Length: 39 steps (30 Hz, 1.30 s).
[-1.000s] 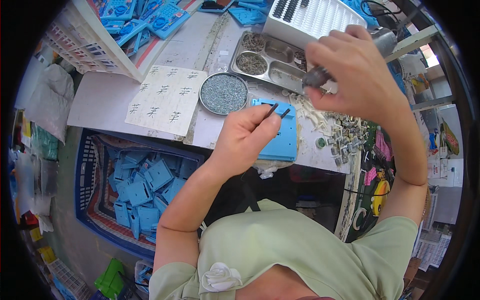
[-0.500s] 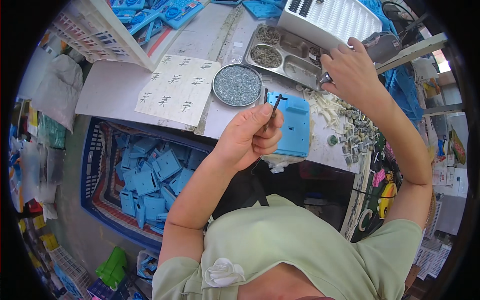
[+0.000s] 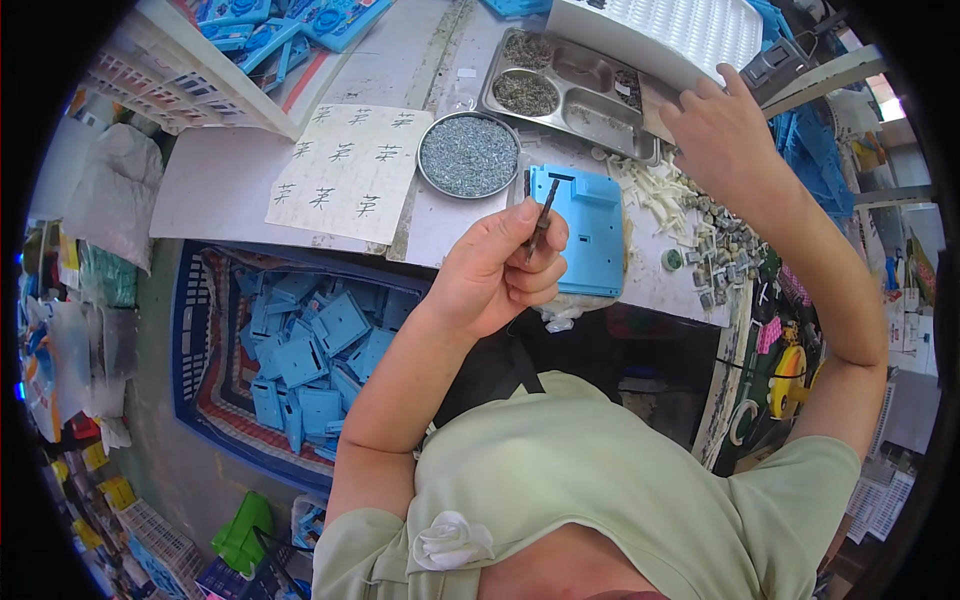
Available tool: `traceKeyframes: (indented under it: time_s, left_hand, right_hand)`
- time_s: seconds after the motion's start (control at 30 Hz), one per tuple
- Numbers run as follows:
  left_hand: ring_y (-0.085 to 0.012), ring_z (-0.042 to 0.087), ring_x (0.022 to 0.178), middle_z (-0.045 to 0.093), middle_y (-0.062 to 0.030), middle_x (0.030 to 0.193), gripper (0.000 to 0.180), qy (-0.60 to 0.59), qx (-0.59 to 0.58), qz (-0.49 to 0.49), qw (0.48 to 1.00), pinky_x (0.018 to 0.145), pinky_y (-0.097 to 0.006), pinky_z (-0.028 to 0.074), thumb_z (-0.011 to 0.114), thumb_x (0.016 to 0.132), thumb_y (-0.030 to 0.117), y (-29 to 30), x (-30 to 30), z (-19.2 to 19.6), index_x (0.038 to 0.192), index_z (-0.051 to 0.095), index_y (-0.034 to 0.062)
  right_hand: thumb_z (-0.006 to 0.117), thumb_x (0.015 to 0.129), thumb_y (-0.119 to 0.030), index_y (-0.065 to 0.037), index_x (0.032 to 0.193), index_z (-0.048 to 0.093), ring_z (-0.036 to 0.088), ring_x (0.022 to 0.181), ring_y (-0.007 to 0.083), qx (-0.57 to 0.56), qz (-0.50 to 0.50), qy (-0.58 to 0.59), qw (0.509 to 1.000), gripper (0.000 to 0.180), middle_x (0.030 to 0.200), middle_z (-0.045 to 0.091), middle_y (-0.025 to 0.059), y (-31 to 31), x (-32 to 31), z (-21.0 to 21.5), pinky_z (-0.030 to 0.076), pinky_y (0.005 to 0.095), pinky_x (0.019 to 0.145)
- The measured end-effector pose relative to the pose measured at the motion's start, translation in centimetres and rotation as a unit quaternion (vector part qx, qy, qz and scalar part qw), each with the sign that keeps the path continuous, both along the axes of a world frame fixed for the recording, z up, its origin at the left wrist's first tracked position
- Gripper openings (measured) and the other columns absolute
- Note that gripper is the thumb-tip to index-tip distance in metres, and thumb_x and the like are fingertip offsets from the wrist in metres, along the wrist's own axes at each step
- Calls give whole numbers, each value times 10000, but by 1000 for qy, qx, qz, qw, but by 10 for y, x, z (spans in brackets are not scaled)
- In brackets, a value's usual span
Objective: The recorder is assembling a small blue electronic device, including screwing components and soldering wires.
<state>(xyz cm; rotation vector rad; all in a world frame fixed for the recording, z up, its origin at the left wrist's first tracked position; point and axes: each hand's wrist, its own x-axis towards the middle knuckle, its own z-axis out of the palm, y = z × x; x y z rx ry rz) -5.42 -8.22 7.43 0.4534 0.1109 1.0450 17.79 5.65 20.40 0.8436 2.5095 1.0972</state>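
Dark, thin-pronged tweezers [image 3: 545, 215] stand upright in my left hand [image 3: 508, 262], its thumb and fingers closed round them. Just beyond, a light blue plastic case [image 3: 598, 245] lies on the table over a clear plastic bag [image 3: 562, 318]. My right hand [image 3: 725, 135] is raised at the far right, fingers stretched apart and holding nothing visible. Close beyond its fingertips is a grey power tool [image 3: 775, 68], partly cut off by the hand and a rail. Below that hand lie white plastic pieces [image 3: 655, 210] and several small metal-and-green parts [image 3: 715, 255].
A round dish of small screws [image 3: 468, 155] sits beside a metal compartment tray [image 3: 600, 128]. Marked paper [image 3: 340, 175] lies left of it. A white perforated box [image 3: 660, 40] stands behind. Below the table edge, a blue crate [image 3: 190, 330] holds blue cases.
My right hand has let go of the grey tool, which moved up and away to the right. The view shifted slightly. My left hand keeps its grip on the tweezers.
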Motion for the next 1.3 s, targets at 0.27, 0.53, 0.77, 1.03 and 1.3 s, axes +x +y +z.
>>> traceKeyframes:
  time_s: [0.27,0.53,0.77,1.03,1.3]
  left_hand:
    - [-50,272,549,371,58,673,411,75,55,22,995,493,-222,228,475,1095,401,-5,8,10,981,611,30]
    - [-48,270,544,375,51,666,396,123,37,47,991,491,-226,220,497,1089,375,-13,2,16,951,602,19]
    - [-45,265,537,379,50,660,383,89,28,22,995,486,-227,216,526,1081,360,-17,3,14,937,609,15]
    - [-34,267,537,371,70,660,384,80,-6,-2,997,477,-212,217,515,1082,345,-9,-3,19,942,619,3]
    - [-27,282,530,389,74,659,299,117,-12,14,993,470,-208,219,552,1064,261,-12,-6,17,955,638,-3]
  right_hand:
    - [640,1011,-288,-3,821,631,528,627,121,-606,-23,441,662,343,646,541,23,-45,-45,1,417,320,566]
    - [610,1044,-249,16,835,642,457,660,70,-701,19,495,514,339,687,538,-9,-55,-50,-34,392,271,585]
    - [629,1018,-222,7,850,651,538,620,200,-595,126,483,629,285,695,562,105,-62,-48,-44,442,332,593]
    - [616,1020,-205,-6,914,702,561,637,235,-576,135,513,622,241,730,622,116,-62,-46,-42,466,318,610]
    - [606,1025,-192,-7,941,719,599,654,201,-594,105,521,604,233,755,666,102,-63,-45,-48,486,312,624]
